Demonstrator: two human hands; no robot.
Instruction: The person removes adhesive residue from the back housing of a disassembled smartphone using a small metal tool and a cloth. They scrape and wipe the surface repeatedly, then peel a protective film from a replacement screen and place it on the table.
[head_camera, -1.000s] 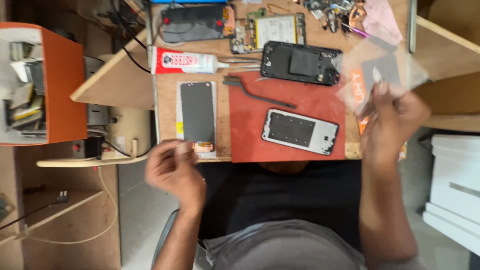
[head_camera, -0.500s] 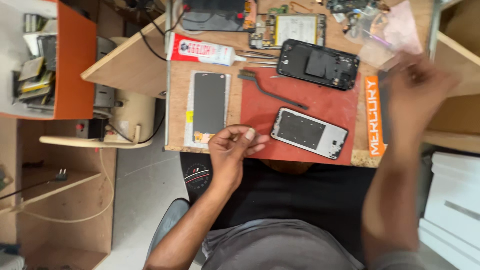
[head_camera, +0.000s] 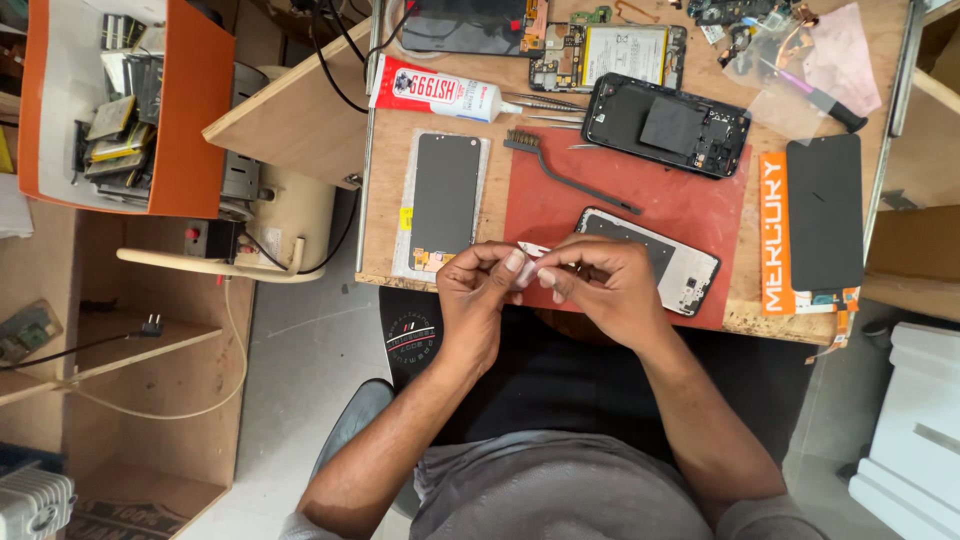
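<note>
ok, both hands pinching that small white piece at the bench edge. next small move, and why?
Probably peel or separate it with the fingertips: left hand and right hand meet on the small white piece, held above the red mat beside the phone frame. What the piece is cannot be told.

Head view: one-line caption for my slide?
Left hand and right hand pinch a small white piece above the red mat.

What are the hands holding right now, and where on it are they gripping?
Both the left hand and right hand pinch a small pale strip between their fingertips, one at each end. What it is cannot be told.
</note>
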